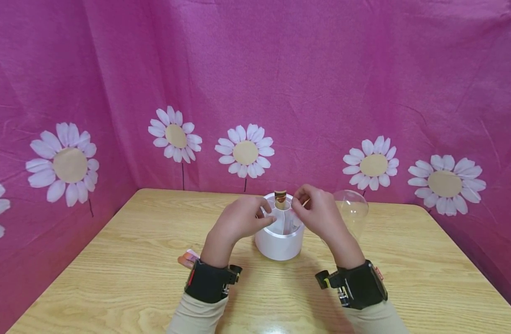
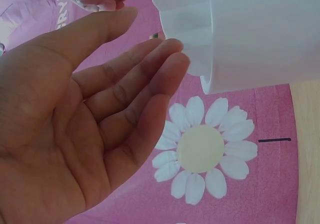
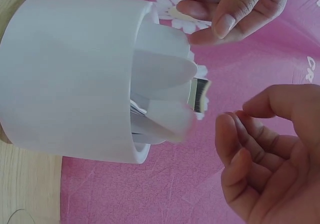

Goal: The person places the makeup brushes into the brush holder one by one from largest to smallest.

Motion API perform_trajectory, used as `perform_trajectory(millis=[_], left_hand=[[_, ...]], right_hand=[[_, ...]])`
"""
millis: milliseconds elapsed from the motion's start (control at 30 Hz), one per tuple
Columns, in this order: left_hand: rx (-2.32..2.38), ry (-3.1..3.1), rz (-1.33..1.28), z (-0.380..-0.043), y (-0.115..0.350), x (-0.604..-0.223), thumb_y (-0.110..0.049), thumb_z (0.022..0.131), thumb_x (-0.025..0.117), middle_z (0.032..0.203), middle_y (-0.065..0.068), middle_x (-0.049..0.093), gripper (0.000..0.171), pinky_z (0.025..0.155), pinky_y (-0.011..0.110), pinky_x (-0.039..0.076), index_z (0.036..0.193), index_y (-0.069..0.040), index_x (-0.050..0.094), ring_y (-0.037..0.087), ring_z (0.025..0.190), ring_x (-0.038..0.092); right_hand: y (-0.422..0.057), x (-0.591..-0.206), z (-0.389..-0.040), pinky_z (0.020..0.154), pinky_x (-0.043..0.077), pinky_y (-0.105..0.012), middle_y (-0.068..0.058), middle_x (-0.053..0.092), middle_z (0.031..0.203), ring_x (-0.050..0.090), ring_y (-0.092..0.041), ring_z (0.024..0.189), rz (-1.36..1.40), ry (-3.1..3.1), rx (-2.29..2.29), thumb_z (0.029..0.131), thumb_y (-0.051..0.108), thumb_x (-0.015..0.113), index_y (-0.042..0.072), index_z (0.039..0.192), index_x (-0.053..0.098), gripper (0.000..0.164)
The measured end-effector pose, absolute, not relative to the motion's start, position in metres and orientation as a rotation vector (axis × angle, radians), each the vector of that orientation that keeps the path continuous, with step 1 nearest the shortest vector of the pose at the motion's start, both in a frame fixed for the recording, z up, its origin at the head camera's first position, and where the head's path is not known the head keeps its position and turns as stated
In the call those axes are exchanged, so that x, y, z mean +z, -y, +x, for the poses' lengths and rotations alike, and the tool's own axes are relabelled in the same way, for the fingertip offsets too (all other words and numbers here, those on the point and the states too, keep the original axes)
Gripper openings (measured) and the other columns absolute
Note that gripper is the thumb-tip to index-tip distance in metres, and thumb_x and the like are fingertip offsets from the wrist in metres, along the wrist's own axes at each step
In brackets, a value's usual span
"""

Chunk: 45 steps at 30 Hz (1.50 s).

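Observation:
A round white container (image 1: pixel 279 247) with inner dividers stands on the table. From its middle sticks up a small dark-topped piece (image 1: pixel 280 197) with a printed pattern, whose kind I cannot tell. Flat silvery-grey pieces (image 3: pixel 140 105) lie between the dividers in the right wrist view. At the container's left rim is my left hand (image 1: pixel 244 218), fingers loosely bent and holding nothing; the palm is bare in the left wrist view. My right hand (image 1: pixel 318 209) hovers by the right rim. Its fingers curl loosely, with nothing visible between thumb and fingertips.
A clear dome cover (image 1: pixel 352 211) stands just right of the container, partly behind my right arm. A small orange-and-white packet-like item (image 1: pixel 188 258) lies beside my left wrist. Behind the wooden table (image 1: pixel 126 273) hangs a pink cloth (image 1: pixel 305 93) with white flowers.

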<state>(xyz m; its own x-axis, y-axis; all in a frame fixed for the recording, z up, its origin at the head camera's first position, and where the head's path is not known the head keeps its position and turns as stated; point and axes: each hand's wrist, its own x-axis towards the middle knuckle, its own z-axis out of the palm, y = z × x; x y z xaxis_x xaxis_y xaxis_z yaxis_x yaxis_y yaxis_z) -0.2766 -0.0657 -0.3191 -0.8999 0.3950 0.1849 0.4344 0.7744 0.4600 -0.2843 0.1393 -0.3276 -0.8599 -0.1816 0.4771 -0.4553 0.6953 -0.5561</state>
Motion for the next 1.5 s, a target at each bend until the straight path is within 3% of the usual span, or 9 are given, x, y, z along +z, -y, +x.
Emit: perform_trajectory(millis=[167,400,633,933,1500], left_hand=[[-0.798,2.874,-0.632,-0.277,0.069,-0.318,-0.027,0.093,0.075,0.089,0.003,0.071,0.030,0.068,0.032,0.053,0.115,-0.006,0.073,0.017,0.084,0.065],[-0.763,2.907,-0.655,-0.276,0.068,-0.317,-0.027,0.093,0.075,0.091,0.002,0.074,0.024,0.072,0.032,0.054,0.104,-0.006,0.077,0.016,0.083,0.065],[-0.746,2.913,-0.710,-0.274,0.064,-0.316,-0.027,0.093,0.075,0.089,0.001,0.074,0.022,0.072,0.031,0.054,0.102,-0.007,0.078,0.015,0.082,0.066],[-0.795,2.936,-0.841,-0.269,0.054,-0.316,-0.025,0.095,0.073,0.080,-0.004,0.068,0.022,0.063,0.026,0.049,0.112,-0.011,0.075,0.010,0.074,0.061],[-0.797,2.975,-0.788,-0.267,0.057,-0.316,-0.024,0.094,0.074,0.091,0.002,0.072,0.026,0.072,0.030,0.053,0.114,-0.007,0.073,0.014,0.083,0.065]], right_hand=[[-0.140,-0.327,-0.284,0.062,0.050,-0.031,-0.007,0.067,0.079,0.059,-0.019,0.068,0.464,2.482,0.974,0.090,0.007,0.064,0.003,0.089,0.067,0.005],[-0.140,-0.327,-0.285,0.062,0.049,-0.031,-0.007,0.066,0.079,0.058,-0.019,0.068,0.438,2.464,0.982,0.090,0.007,0.064,0.003,0.090,0.067,0.005],[-0.141,-0.326,-0.284,0.062,0.049,-0.031,-0.008,0.066,0.079,0.058,-0.020,0.068,0.431,2.464,0.991,0.090,0.007,0.063,0.003,0.090,0.066,0.005],[-0.142,-0.327,-0.283,0.064,0.050,-0.031,-0.008,0.066,0.081,0.059,-0.021,0.069,0.415,2.482,1.005,0.091,0.008,0.064,0.003,0.091,0.066,0.005],[-0.141,-0.327,-0.284,0.063,0.050,-0.032,-0.007,0.066,0.080,0.059,-0.020,0.069,0.460,2.477,0.997,0.091,0.008,0.063,0.004,0.089,0.066,0.006]])
